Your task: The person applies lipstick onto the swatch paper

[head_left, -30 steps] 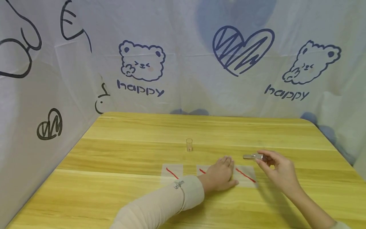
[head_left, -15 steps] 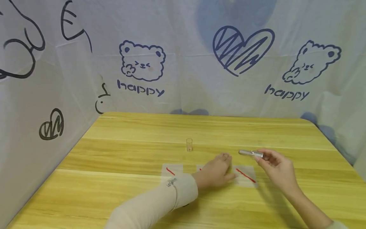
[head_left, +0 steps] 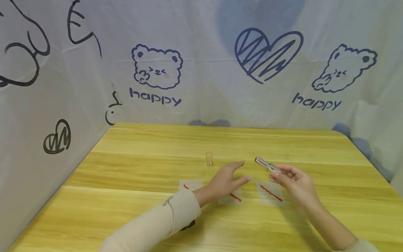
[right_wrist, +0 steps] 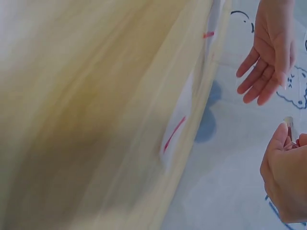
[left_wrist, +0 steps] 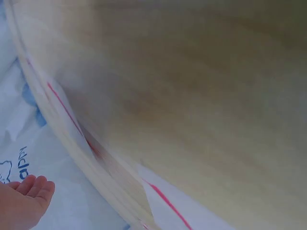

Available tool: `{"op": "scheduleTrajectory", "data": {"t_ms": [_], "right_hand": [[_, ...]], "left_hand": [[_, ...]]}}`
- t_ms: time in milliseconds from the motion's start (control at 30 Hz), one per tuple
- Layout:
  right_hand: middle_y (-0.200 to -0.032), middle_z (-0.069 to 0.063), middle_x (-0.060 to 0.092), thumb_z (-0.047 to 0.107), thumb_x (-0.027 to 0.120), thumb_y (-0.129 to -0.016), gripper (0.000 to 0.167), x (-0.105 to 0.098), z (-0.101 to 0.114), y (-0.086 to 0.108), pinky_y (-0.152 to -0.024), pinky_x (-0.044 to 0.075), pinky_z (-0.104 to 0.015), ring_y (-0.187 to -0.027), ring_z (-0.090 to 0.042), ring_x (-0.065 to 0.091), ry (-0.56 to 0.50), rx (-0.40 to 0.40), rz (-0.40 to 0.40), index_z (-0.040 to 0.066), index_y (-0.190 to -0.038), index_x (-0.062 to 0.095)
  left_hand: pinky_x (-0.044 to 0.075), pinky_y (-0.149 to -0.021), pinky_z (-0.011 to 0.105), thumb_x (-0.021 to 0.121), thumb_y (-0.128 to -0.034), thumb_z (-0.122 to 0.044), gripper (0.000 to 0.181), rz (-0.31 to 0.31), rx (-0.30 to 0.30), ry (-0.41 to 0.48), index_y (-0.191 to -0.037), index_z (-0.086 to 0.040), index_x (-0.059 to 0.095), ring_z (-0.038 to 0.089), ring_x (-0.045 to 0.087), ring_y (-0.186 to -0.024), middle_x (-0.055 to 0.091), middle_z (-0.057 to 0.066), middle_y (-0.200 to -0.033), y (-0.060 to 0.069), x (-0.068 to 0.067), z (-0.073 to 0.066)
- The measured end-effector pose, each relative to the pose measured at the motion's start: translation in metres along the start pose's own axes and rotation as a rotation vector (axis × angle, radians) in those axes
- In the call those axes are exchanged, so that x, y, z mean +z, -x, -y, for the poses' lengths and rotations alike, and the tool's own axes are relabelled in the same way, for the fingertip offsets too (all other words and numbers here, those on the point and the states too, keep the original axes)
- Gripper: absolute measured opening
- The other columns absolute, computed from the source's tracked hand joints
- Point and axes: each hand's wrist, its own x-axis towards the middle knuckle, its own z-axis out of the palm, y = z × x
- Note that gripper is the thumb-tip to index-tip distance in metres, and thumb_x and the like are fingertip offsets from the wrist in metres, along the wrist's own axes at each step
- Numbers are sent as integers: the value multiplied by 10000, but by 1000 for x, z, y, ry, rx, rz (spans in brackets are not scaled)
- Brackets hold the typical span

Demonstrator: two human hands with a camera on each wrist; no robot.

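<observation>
The left hand (head_left: 225,180) reaches in from a beige sleeve (head_left: 141,220), its fingers extended and the thumb spread well apart from them, holding nothing. The right-wrist view shows the same loose, straight fingers, off the table (head_left: 126,210). The hand hovers over the middle paper (head_left: 230,201), hiding much of it. Across a small gap, the silver tube (head_left: 267,164) is pinched by the right hand (head_left: 292,183) between thumb and fingers. The tube is raised and tilted, its red tip pointing left and away from the person, near the left fingertips and apart from them.

The table's left edge slants toward the far corner beside a cloth wall (head_left: 28,157). The left paper (head_left: 196,184) lies partly behind the sleeve, with a strip of wood between it and the middle paper; another strip separates that from the right paper (head_left: 270,196). A red line marks each paper. The far edge runs straight in front of the curtain (head_left: 207,77), well beyond both hands. The right edge slopes down from a rounded corner, well apart from the right hand.

A small clear cup (head_left: 209,158) stands upright beyond the left hand, between the papers and the far edge; a reddish speck shows low in it, too small to identify.
</observation>
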Motion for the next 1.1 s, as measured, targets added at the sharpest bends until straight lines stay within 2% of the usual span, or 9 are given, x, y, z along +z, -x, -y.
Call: {"op": "scheduleTrajectory", "data": {"t_ms": [67,233,333,433,633,800,933,1100], "right_hand": [[-999,-50,629,205,691,-842,428,21,21,6,-825,539,-280,-879,-160,683,-7,29,-4,-32,-1165,539],[-927,44,614,135,611,-899,294,71,75,25,-804,540,-191,-835,-63,659,57,95,17,-30,-1124,518],[-942,48,608,140,592,-912,338,80,75,25,-822,534,-191,-847,-54,654,54,102,54,-64,-1154,474],[-949,23,599,116,571,-922,324,88,74,25,-829,532,-190,-852,-63,654,5,101,86,-83,-1150,456],[-965,-18,590,79,537,-935,305,106,69,26,-835,530,-191,-855,-77,657,-63,115,112,-119,-1138,427],[-956,2,599,79,528,-940,283,116,64,28,-837,529,-191,-838,-62,658,-72,145,89,-99,-1135,428],[-963,12,607,60,519,-940,280,122,60,30,-837,527,-186,-841,-58,652,-82,154,67,-101,-1147,419],[-953,20,614,44,507,-942,284,128,58,31,-832,526,-176,-838,-54,654,-97,149,66,-116,-1156,411]], "left_hand": [[415,-1044,374,576,-914,-355,583,-43,-16,82,-1376,-31,427,236,481,-1266,508,138,-1362,2,-2,0],[467,-975,415,611,-903,-282,501,-165,-40,310,-1304,1,510,295,547,-1174,569,178,-1279,5,-3,2],[501,-932,381,621,-896,-257,429,-227,-70,446,-1234,3,578,304,574,-1129,601,181,-1230,6,-3,4],[525,-891,307,636,-885,-258,379,-260,-109,531,-1178,-18,627,275,599,-1094,634,161,-1179,9,-5,3],[538,-836,261,661,-867,-237,301,-314,-154,576,-1085,-30,678,231,635,-1022,681,132,-1082,17,-8,2],[543,-754,227,688,-844,-228,288,-390,-207,604,-1037,-15,697,211,668,-936,700,149,-1027,23,-8,1],[545,-744,216,694,-839,-210,289,-433,-225,635,-1018,17,695,204,675,-905,699,172,-1012,26,-8,-1],[496,-647,155,700,-833,-209,284,-488,-273,651,-990,27,702,103,644,-806,704,179,-976,27,-9,-2]]}}
